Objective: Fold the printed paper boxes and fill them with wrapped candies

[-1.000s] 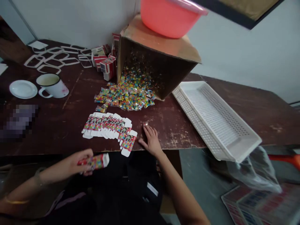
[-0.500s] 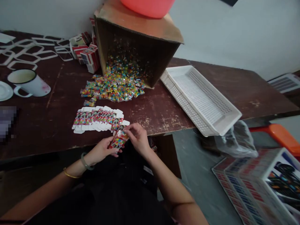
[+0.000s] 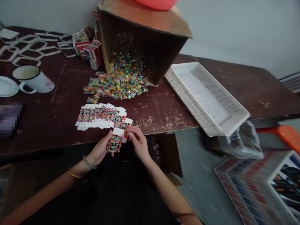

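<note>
My left hand (image 3: 102, 148) is closed round a small red printed carton (image 3: 114, 143), its white top flap facing up. Just right of it is my right hand (image 3: 139, 141), thumb and fingers curled together close to the carton's side. Whatever lies between those fingertips, if anything, is too small to make out. Beyond my hands, a fanned row of flat red-and-white cartons (image 3: 97, 116) lies on the table, its right end reaching close to my right fingers. Small clear packets of colourful candy (image 3: 122, 86) spill from a cardboard box (image 3: 150, 23) lying on its side.
A white perforated basket (image 3: 208, 97) stands at the right, overhanging the table edge. An enamel mug (image 3: 35, 79) and a white lid (image 3: 8, 87) are at the left. Red-and-white boxes (image 3: 92, 53) lean by the cardboard box. Below right are a plastic crate (image 3: 253, 187) and an orange seat (image 3: 289, 137).
The carton in my left hand now stands more upright, its white flap showing. My right fingers have moved from its open top to its right side. The camera view has shifted slightly.
</note>
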Motion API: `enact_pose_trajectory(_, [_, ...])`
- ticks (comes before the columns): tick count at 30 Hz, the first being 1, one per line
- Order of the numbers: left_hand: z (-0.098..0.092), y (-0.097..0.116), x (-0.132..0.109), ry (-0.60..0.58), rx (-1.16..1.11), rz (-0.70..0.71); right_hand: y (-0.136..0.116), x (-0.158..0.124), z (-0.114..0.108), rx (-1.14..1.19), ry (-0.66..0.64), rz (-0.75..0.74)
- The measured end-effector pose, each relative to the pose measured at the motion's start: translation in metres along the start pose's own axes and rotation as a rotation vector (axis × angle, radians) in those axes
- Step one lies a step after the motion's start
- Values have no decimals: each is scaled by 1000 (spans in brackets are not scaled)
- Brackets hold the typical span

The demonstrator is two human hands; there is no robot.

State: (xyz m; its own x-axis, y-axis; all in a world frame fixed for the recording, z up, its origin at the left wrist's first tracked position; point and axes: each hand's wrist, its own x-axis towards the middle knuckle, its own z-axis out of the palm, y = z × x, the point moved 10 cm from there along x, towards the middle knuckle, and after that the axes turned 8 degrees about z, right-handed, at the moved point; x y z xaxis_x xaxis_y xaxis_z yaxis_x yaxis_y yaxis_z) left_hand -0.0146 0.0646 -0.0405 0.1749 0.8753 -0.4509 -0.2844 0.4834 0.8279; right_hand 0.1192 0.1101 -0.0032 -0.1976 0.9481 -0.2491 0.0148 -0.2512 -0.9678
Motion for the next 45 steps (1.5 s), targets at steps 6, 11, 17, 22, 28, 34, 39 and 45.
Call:
enact_pose_trajectory(6, [-3, 3, 3, -135, 67, -89, 41, 2, 44, 225, -389, 358])
enact_pose_trajectory(11, [-9, 1, 6, -75, 8, -98, -33, -7, 43, -282, -381, -229])
enact_pose_trajectory(17, [-3, 5, 6, -161, 93, -44, -24, 4, 30, -228, -341, -97])
enact_pose_trajectory(22, [4, 11, 0, -252, 135, -20, -18, 13, 28, -252, -350, -53])
enact_pose_trajectory(28, [-11, 5, -9, -313, 261, -34, -24, -10, 39, -511, -338, -323])
enact_pose_trajectory(34, [12, -14, -17, -355, 113, -137, -12, -25, 36, -479, -200, -320])
enact_pose_trajectory(39, [38, -7, -7, -347, 28, -110, -14, -34, -83, -360, 55, -76])
enact_pose_trajectory(45, [-37, 19, 20, 11, 169, 31, -12, -22, -76, -836, 34, -239])
